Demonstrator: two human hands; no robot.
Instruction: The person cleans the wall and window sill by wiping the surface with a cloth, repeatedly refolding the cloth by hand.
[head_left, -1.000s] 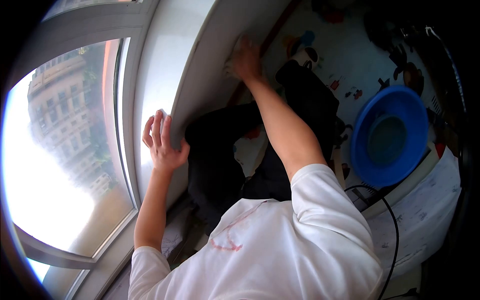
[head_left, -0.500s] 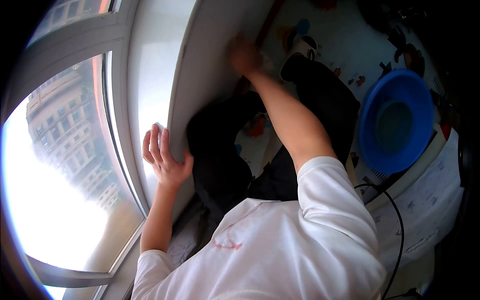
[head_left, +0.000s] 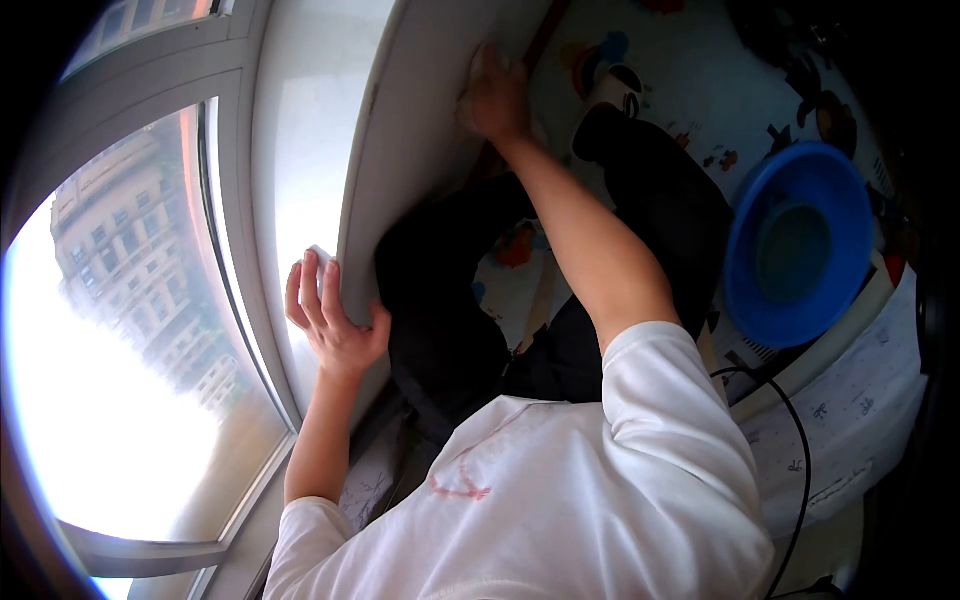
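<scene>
My left hand rests at the edge of the white window sill. Its fingers are bent over a small white block, of which only a corner shows at the fingertips; the thumb stands apart toward the wall. Farther forward, my right hand is against the pale wall below the sill, close to the reddish-brown strip at its foot. Those fingers are closed, with a light patch beside them; what they hold is too dim to make out.
A blue basin stands at right on the patterned floor. My dark-trousered legs are bent between it and the wall. A black cable hangs beside a white patterned cloth. The window is at left.
My right hand has moved a little up the view along the wall and is less blurred. My left hand stays on the sill. The view has shifted slightly.
</scene>
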